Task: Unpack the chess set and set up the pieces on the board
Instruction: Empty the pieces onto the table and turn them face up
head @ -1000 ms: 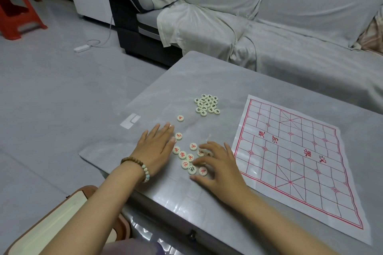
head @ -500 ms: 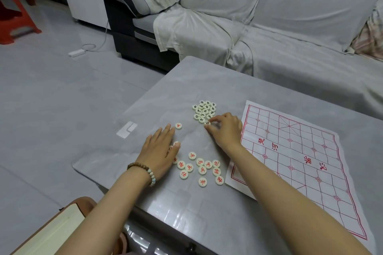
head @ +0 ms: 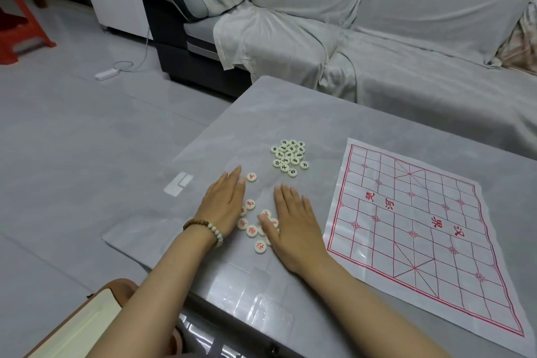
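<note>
Both hands lie flat with fingers straight on the desk (head: 290,107): the left hand (head: 225,203) and right hand (head: 293,224) flank the red-marked pieces (head: 251,231), perhaps covering some. Black-marked pieces (head: 289,155) cluster farther off; the board (head: 421,227) lies right.

Flat indoor light is washing over everything; my left hand (head: 225,203) and right hand (head: 296,225) are barely casting shadows, the glossy table (head: 290,113) is glaring near me, edges are bending.

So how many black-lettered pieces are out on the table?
16, all in one cluster on the table, left of the board; none looks hidden.
</note>
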